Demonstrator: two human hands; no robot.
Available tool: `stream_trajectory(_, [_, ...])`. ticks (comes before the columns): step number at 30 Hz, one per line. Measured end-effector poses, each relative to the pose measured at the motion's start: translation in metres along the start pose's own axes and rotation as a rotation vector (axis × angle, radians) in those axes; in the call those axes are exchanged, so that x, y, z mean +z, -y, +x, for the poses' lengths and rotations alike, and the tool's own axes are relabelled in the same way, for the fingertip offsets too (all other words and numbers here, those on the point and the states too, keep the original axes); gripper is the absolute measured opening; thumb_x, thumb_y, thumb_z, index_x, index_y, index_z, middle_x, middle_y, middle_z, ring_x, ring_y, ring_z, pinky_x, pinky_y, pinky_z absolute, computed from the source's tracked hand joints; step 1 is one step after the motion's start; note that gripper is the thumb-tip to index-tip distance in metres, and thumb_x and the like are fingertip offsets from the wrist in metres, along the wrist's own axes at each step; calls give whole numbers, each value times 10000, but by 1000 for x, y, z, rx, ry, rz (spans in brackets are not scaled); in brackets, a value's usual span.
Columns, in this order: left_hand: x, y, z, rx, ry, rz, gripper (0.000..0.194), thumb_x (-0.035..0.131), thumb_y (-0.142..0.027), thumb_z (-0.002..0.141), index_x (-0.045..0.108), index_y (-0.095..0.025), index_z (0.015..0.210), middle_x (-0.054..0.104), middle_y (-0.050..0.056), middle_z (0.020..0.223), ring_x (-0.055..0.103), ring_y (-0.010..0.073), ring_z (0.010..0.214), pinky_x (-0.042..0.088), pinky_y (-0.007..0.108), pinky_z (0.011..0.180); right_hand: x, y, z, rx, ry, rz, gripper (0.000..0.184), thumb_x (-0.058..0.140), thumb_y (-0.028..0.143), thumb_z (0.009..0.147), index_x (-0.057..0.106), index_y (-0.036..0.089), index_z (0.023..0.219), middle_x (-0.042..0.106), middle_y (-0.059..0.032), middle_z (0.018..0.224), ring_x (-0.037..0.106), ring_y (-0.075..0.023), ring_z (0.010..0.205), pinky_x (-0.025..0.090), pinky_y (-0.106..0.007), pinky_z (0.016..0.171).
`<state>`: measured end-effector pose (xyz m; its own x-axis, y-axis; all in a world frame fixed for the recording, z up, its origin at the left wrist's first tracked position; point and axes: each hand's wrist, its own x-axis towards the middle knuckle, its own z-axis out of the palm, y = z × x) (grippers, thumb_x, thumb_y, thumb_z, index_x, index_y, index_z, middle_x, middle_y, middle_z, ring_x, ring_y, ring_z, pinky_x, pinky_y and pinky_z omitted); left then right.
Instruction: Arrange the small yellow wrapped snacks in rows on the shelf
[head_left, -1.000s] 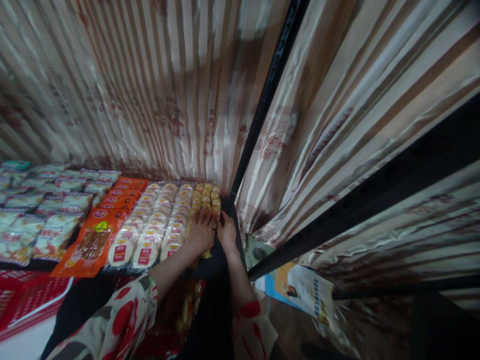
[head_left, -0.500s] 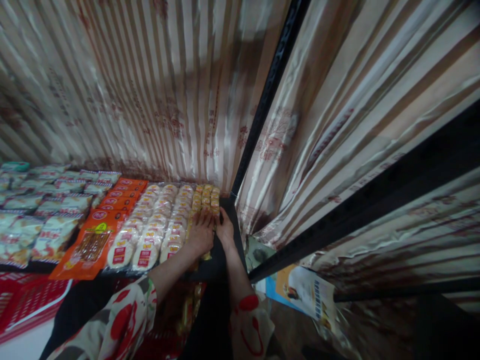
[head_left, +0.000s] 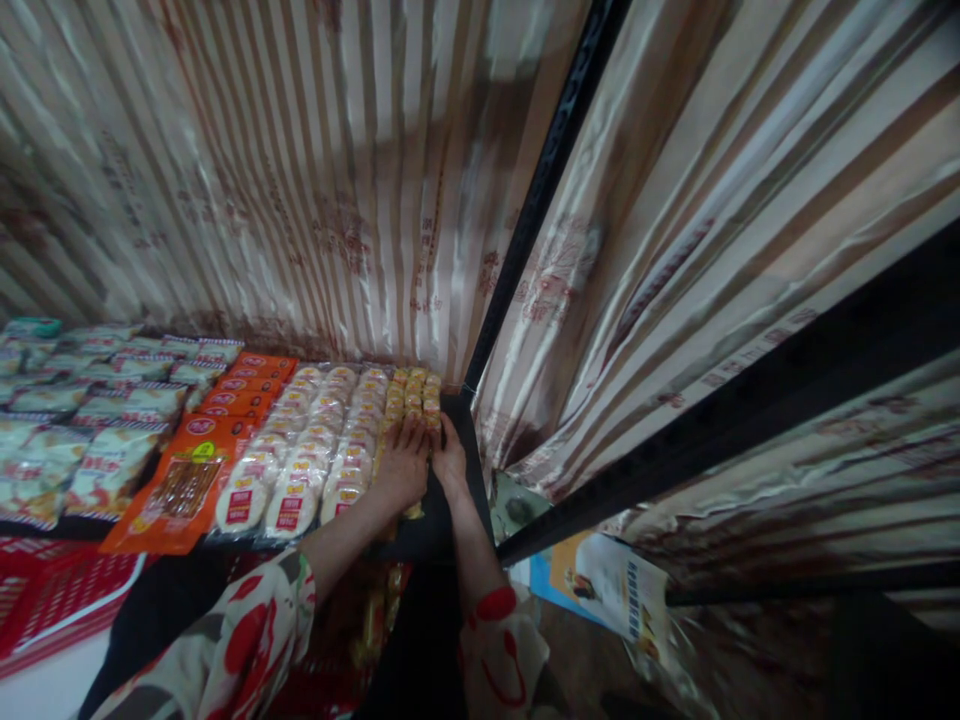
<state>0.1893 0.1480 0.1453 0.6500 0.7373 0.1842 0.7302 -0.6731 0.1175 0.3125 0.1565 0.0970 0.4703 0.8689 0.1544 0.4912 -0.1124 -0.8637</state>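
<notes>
Both hands meet low in the centre of the frame, on the right end of a dark shelf (head_left: 442, 530). The left hand (head_left: 401, 465) lies flat, fingers spread, pressing on the yellow snack packs (head_left: 412, 395), a glossy row of small squarish packets running back toward the wall. The right hand (head_left: 448, 455) rests just beside it at the row's right edge, fingers bent against the packs; whether it grips one I cannot tell. The packs under the palms are hidden, so their number is unclear.

To the left lie three rows of round white cakes (head_left: 300, 470) in clear film with red labels, then flat orange packets (head_left: 187, 480) in one overlapping row, then pale crinkly bags (head_left: 97, 440) cut off by the left edge. A red mesh basket (head_left: 52, 600) shows at lower left, partly covered by a red-and-white patterned sleeve (head_left: 240, 630). Shiny striped fabric (head_left: 315, 180) with faint red print backs the shelf; a black metal post (head_left: 540, 190) splits it. A printed paper bag (head_left: 607, 580) at lower right is blurred.
</notes>
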Motion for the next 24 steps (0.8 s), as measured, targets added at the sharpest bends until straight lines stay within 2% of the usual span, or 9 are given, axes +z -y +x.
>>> stream_trajectory(5, [-3, -1, 0, -9, 17, -7, 548, 467, -249, 851, 476, -103, 1379, 401, 133, 1497, 232, 322, 1439, 172, 529, 1173, 3, -3, -1, -8, -19, -2, 494, 412, 313, 915, 470, 136, 1373, 517, -112, 1415, 502, -185, 1290, 370, -348, 1095])
stream_trajectory(13, [-2, 0, -2, -9, 0, -5, 555, 483, -313, 865, 465, -138, 1391, 375, 122, 1514, 219, 316, 1444, 184, 527, 1170, -2, -5, -10, 1, -73, -45, 519, 406, 324, 909, 457, 124, 1386, 420, -132, 1486, 394, -192, 1376, 315, -373, 1136])
stream_trajectory(20, [-4, -2, -3, 6, -33, 10, 542, 475, -329, 874, 488, -114, 1371, 395, 164, 1493, 250, 329, 1432, 200, 539, 1157, -9, 2, -24, -44, -92, -86, 513, 357, 315, 921, 466, 125, 1385, 426, -126, 1483, 379, -185, 1383, 308, -369, 1140])
stream_trajectory(24, [-7, -5, -5, 25, -56, 23, 505, 435, -270, 887, 496, -128, 1368, 438, 155, 1466, 294, 321, 1415, 217, 550, 1145, -8, 8, -31, -41, -56, -96, 505, 338, 308, 928, 501, 109, 1363, 462, -125, 1458, 389, -184, 1377, 295, -358, 1150])
